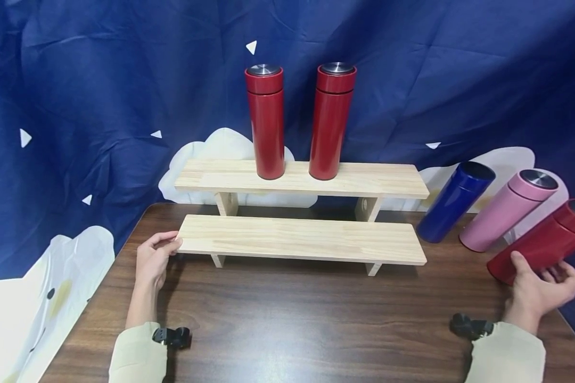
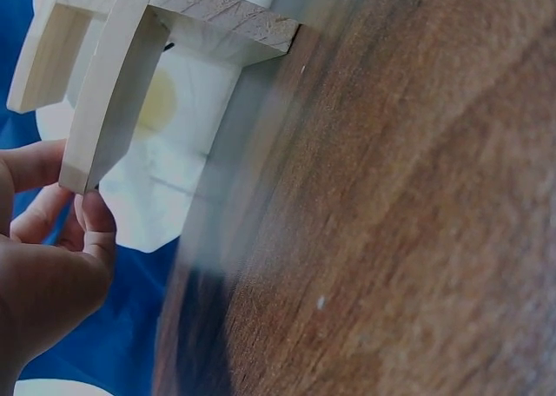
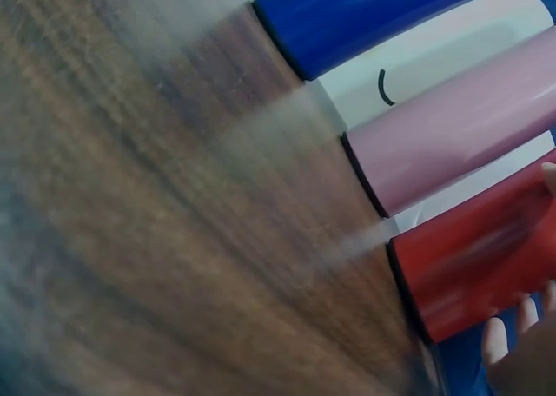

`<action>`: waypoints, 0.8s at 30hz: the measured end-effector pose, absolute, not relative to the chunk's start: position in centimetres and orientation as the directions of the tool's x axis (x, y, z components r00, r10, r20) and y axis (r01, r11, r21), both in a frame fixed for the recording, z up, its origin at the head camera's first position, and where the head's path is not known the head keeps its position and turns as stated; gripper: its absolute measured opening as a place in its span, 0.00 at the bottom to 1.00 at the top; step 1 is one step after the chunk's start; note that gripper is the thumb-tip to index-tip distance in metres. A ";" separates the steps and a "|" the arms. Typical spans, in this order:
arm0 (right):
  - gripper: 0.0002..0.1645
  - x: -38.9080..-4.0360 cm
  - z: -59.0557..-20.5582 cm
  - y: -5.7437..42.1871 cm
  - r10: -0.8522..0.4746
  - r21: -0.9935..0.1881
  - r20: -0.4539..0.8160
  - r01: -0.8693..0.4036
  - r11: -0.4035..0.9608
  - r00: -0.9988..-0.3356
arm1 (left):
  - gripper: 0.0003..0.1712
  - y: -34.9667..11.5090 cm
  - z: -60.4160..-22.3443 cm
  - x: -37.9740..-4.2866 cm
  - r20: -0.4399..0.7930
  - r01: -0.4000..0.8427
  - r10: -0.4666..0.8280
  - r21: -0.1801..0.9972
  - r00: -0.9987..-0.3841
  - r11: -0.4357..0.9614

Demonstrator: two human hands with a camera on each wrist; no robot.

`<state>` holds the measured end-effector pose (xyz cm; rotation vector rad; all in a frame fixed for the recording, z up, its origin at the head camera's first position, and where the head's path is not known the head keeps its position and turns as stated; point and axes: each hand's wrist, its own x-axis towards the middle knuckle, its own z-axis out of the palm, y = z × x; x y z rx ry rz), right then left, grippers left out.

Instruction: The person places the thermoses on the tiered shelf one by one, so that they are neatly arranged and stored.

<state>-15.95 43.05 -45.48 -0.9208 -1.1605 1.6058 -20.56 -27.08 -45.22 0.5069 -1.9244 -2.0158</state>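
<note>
My left hand (image 1: 154,260) pinches the left end of the lower wooden shelf board (image 1: 302,238), thumb and fingers at its corner. The left wrist view also shows the fingers around the board's end (image 2: 80,166). At the far right, my right hand (image 1: 539,287) grips a red thermos (image 1: 541,242) low on its body, thumb on one side and fingers on the other. In the right wrist view this red thermos (image 3: 478,248) stands on the table, with fingertips along its side. Beside it stand a pink thermos (image 1: 505,213) and a blue thermos (image 1: 452,205).
Two more red thermoses (image 1: 268,127) (image 1: 332,125) stand upright on the upper wooden shelf board (image 1: 383,178), behind the lower one. The brown wooden table (image 1: 287,319) lies in front. A dark blue curtain (image 1: 124,80) with white cloud shapes hangs behind.
</note>
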 end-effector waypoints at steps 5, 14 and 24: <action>0.41 -16.2 -46.1 43.3 0.954 -0.948 -0.043 -0.291 -0.132 -0.295 | 0.14 -27.1 -45.3 -20.6 -0.040 -0.019 -0.452 0.999 -0.891 -0.051; 0.43 -16.4 -46.5 43.3 0.947 -0.944 -0.031 -0.302 -0.132 -0.318 | 0.11 -27.1 -45.3 -20.5 -0.040 -0.014 -0.458 0.998 -0.888 -0.060; 0.43 -16.5 -46.9 43.2 0.951 -0.960 -0.024 -0.259 -0.108 -0.307 | 0.14 -27.0 -45.2 -20.6 -0.055 -0.031 -0.463 0.998 -0.885 -0.059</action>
